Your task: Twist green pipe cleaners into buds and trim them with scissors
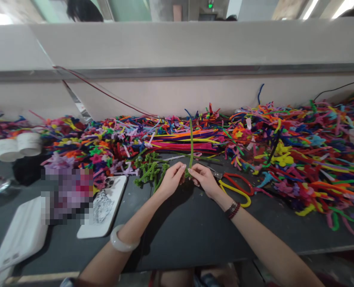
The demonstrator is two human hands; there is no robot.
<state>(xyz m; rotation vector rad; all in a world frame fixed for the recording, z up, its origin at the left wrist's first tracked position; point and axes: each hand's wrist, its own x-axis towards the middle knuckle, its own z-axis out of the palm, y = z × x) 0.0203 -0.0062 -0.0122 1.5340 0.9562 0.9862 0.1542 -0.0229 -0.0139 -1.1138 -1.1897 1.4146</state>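
Right hand (203, 179) pinches green stem (191, 145) upright | left hand (172, 179) curls close by, hold unclear | advice: grip low, bend gently, keep clear of scissors (238, 176)

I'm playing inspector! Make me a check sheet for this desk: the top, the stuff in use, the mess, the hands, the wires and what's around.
Surface: dark tabletop, showing between the forearms.
Things in use: green fuzzy stem sticking up from the fingers; green pieces beside the left hand; scissors with red and yellow handles by the right hand.
Clutter: colourful heap along the back; white phone and white cups at left.
Hands: right pinches the stem's lower end; left is close by, fingers curled, grip unclear.
Cables: dark red cable slanting down towards the heap; thin black cord at right.
Surroundings: pale partition behind; part of someone's head beyond.
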